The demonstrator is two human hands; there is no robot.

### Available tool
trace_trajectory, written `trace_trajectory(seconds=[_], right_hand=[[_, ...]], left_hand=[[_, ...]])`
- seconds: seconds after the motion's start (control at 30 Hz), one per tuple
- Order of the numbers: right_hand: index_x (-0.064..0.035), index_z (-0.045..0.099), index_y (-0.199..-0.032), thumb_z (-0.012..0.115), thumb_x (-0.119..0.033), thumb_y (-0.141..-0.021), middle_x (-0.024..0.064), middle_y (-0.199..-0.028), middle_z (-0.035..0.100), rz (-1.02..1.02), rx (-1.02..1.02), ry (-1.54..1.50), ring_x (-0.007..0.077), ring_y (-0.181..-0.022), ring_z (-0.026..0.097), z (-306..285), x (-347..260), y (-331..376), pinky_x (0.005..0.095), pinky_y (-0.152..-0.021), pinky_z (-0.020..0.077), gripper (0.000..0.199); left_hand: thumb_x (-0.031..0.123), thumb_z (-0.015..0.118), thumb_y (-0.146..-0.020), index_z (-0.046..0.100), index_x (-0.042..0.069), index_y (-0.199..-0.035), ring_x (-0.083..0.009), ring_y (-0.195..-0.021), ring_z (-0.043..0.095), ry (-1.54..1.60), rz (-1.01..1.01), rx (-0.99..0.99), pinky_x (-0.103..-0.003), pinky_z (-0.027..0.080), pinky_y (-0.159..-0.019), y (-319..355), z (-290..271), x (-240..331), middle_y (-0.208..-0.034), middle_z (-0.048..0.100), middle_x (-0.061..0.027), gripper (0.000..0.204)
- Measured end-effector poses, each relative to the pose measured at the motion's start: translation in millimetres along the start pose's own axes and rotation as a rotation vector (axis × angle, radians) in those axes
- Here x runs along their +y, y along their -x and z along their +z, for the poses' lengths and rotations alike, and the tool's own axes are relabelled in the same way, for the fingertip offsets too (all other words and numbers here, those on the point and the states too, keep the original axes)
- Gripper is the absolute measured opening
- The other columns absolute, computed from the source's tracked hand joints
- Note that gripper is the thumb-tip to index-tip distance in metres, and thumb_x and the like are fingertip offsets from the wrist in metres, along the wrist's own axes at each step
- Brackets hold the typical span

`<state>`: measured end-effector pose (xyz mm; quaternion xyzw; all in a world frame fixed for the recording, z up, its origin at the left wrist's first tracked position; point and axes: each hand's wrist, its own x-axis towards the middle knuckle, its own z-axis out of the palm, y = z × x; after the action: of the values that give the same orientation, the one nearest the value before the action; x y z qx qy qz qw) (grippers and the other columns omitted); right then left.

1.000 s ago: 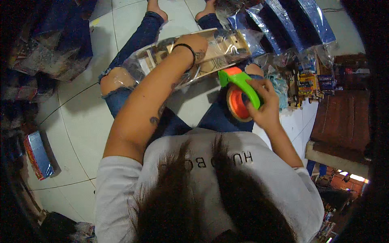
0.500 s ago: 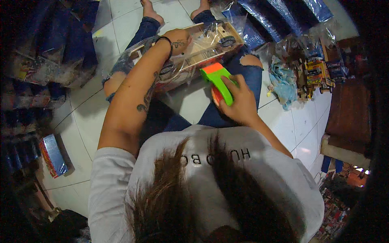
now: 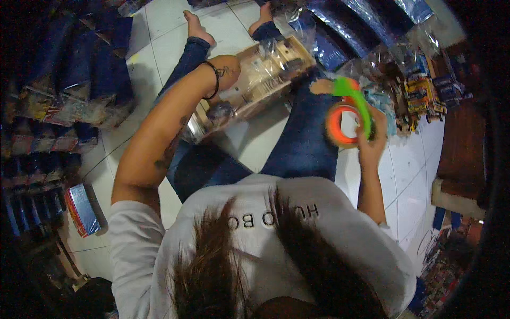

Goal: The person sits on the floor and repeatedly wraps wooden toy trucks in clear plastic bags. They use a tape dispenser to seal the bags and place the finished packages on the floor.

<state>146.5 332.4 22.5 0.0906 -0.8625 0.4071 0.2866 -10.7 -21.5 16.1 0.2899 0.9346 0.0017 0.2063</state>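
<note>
Across my lap lies a wooden toy truck [image 3: 257,87] wrapped in clear, shiny plastic, tilted with its right end farther away. My left hand [image 3: 227,73] grips its far left side, the fingertips hidden from view. Out to the right, over my knee and apart from the truck, my right hand [image 3: 375,139] is closed around a bright green tape dispenser [image 3: 362,106]. An orange-centred tape roll [image 3: 334,125] sits in it, blurred by motion.
Several small wooden toy vehicles [image 3: 425,98] stand at the right beside a light blue cloth [image 3: 385,103]. Blue packages in clear plastic [image 3: 345,32] lie at the far right, with more stacked blue packages [image 3: 95,64] at the left. A red-edged box [image 3: 83,210] rests on the tiled floor.
My right hand has swung the tape dispenser away from the truck, out to the right. My left hand has shifted slightly left and nearer, staying on the truck, whose left end has also come nearer.
</note>
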Motion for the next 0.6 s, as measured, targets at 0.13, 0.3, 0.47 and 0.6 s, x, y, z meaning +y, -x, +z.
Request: trace_trajectory(seconds=[0.13, 0.3, 0.47, 0.6], right_hand=[[0.0014, 0.052, -0.123, 0.061, -0.009, -0.082, 0.0159, -0.119, 0.054, 0.536, 0.402, 0.209, 0.0291, -0.11, 0.051, 3.6, 166.2, 58.5, 0.038, -0.097, 0.0383, 0.043], [0.0067, 0.047, -0.126, 0.064, -0.018, -0.086, 0.015, -0.122, 0.053, 0.896, 0.207, -0.075, 0.0248, -0.116, 0.048, 42.7, 255.6, 93.9, 0.0343, -0.1, 0.0361, 0.05], [0.0054, 0.04, -0.133, 0.07, -0.019, -0.08, 0.0213, -0.132, 0.046, 0.208, 0.203, 0.3, 0.0326, -0.122, 0.044, 58.9, 102.5, 24.8, 0.0424, -0.104, 0.0338, 0.065], [0.0065, 0.003, -0.143, 0.066, -0.04, -0.082, 0.0271, -0.148, 0.012, -0.007, -0.275, 0.118, 0.0419, -0.137, 0.018, 170.7, -13.0, 32.5, 0.0483, -0.11, 0.0235, 0.098]], left_hand=[[0.018, 0.056, -0.088, 0.059, 0.004, -0.115, -0.03, -0.106, 0.056, -0.121, 0.078, 0.565, -0.038, 0.042, -0.096, -2.3, -24.5, -27.2, -0.116, 0.059, -0.0175, 0.031], [0.042, 0.049, -0.094, 0.057, 0.006, -0.123, -0.0213, -0.112, 0.055, 0.819, 0.151, 0.072, -0.035, 0.045, -0.092, -65.5, -1.7, -60.5, -0.124, 0.057, -0.0088, 0.046], [0.058, 0.043, -0.093, 0.044, 0.006, -0.136, -0.0203, -0.111, 0.055, 1.444, -0.161, -0.58, -0.03, 0.042, -0.095, -82.8, 29.2, -85.0, -0.127, 0.055, -0.0093, 0.067], [0.061, 0.037, -0.093, 0.044, 0.006, -0.136, -0.0209, -0.112, 0.055, 1.848, -0.063, -0.358, -0.031, 0.042, -0.096, -71.1, 36.0, -83.7, -0.127, 0.055, -0.0097, 0.07]])
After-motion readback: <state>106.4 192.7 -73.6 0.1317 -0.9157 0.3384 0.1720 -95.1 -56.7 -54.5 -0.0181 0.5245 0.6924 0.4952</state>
